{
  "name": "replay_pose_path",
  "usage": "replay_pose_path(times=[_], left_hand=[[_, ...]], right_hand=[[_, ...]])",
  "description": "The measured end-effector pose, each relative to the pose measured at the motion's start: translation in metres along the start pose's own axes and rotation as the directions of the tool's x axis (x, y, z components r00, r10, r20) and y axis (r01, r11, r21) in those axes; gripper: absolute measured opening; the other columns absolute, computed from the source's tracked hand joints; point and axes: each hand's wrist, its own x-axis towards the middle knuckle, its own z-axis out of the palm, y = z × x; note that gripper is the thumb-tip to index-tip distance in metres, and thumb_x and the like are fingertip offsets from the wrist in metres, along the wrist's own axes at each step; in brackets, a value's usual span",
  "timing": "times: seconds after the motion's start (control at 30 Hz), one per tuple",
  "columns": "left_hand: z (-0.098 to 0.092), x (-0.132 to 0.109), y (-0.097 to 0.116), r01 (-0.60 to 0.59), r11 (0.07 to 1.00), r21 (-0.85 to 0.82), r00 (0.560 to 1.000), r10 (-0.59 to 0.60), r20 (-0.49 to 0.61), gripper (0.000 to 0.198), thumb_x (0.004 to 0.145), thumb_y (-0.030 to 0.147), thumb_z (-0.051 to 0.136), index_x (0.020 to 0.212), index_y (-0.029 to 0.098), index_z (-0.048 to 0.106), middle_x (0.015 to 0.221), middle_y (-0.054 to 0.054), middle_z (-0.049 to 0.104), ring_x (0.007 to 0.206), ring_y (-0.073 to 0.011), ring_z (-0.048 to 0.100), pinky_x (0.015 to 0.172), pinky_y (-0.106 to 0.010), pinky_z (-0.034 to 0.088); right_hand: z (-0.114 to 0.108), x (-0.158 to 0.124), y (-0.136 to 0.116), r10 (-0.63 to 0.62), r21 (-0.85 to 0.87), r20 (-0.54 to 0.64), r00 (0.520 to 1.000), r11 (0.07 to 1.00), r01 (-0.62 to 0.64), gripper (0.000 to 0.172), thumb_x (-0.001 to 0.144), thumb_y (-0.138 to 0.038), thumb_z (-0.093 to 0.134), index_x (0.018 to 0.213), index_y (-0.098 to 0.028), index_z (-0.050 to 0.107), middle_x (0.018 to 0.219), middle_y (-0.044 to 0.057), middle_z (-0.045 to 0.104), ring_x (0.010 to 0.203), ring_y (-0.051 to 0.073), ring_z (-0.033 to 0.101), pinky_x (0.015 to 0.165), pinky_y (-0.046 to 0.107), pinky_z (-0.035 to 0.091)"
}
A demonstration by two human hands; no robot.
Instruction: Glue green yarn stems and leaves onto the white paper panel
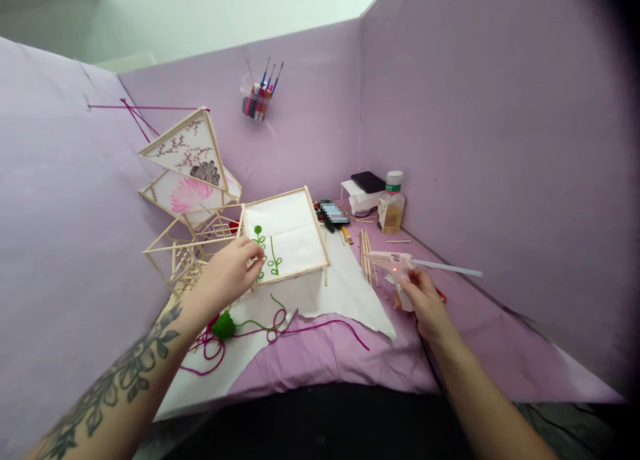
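Gripping a pale pink glue gun (390, 259) above a purple-covered bench (490, 333), a person has the left grip (243, 260) poised at a white panel (295, 213) set in a frame of thin wooden sticks, where green yarn stems (275, 265) stand in loops toward the panel's near edge. An orange light glows on the gun, and hot glue looks the likeliest source of trouble: a nozzle brought too close to the fingers could burn them, while an overlarge bead could soak the yarn, stick to a fingertip and drag the loops out of line. Pressing hard might dent the panel, which appears to be paper. Loose magenta cord (325, 325) and a green yarn ball (223, 325) lie near the left forearm, and a low sweep could snag them.

The right grip (425, 293) is clamped around the gun's handle, the gun held roughly level, its nozzle aimed left toward the panel but well apart from it, a long glue stick (450, 269) jutting from the rear. The left forearm slants in from the lower left, fingers curled beside the stems; whether the fingertips meet or pinch any yarn cannot be told.
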Motion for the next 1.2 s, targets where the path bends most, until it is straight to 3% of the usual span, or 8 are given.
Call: replay_pose_path(times=[0.1,0.27,0.47,0.93,1.2], left_hand=[[0.015,-0.006,-0.002,-0.105,0.994,0.039,0.993,0.107,-0.057,0.022,0.087,0.03,0.048,0.097,0.02,0.066,0.099,-0.005,0.063,0.082,-0.0177,0.061,0.07,-0.027,0.045],[0.028,-0.007,-0.004,-0.099,0.983,0.152,0.988,0.115,-0.101,0.024,0.091,0.029,0.046,0.09,0.02,0.068,0.091,-0.004,0.064,0.078,-0.0168,0.06,0.066,-0.026,0.043],[0.029,-0.005,-0.002,-0.083,0.977,0.198,0.989,0.105,-0.104,0.023,0.09,0.027,0.047,0.086,0.02,0.068,0.087,-0.004,0.064,0.074,-0.0156,0.06,0.062,-0.025,0.041],[0.025,-0.006,-0.003,-0.038,0.995,0.092,0.995,0.046,-0.09,0.024,0.091,0.027,0.045,0.098,0.022,0.068,0.099,-0.004,0.064,0.086,-0.0177,0.061,0.068,-0.026,0.044],[0.027,-0.002,-0.002,-0.037,0.994,0.1,0.997,0.044,-0.07,0.026,0.091,0.028,0.044,0.095,0.022,0.069,0.1,-0.005,0.064,0.084,-0.0181,0.061,0.066,-0.026,0.043]], right_hand=[[0.001,-0.001,-0.002,0.001,-0.01,0.006,1.0,1.0,-0.001,0.037,0.075,-0.052,0.063,0.091,-0.025,0.043,0.048,-0.006,0.054,0.038,0.012,0.043,0.04,0.024,0.027],[0.002,-0.003,-0.006,-0.001,-0.031,-0.002,1.0,1.0,0.001,0.037,0.075,-0.052,0.063,0.09,-0.025,0.043,0.047,-0.006,0.054,0.039,0.013,0.044,0.04,0.025,0.027],[0.003,-0.004,-0.006,0.002,-0.021,-0.016,1.0,1.0,-0.002,0.04,0.072,-0.053,0.065,0.09,-0.024,0.044,0.049,-0.006,0.053,0.038,0.012,0.043,0.04,0.025,0.026],[0.003,-0.004,-0.007,-0.001,-0.028,-0.007,1.0,1.0,0.001,0.039,0.072,-0.053,0.065,0.088,-0.024,0.044,0.049,-0.006,0.053,0.039,0.013,0.045,0.041,0.025,0.027],[0.003,-0.004,-0.009,0.013,-0.047,-0.008,1.0,0.999,-0.013,0.042,0.071,-0.055,0.065,0.091,-0.024,0.045,0.051,-0.005,0.053,0.04,0.014,0.044,0.041,0.026,0.028]])
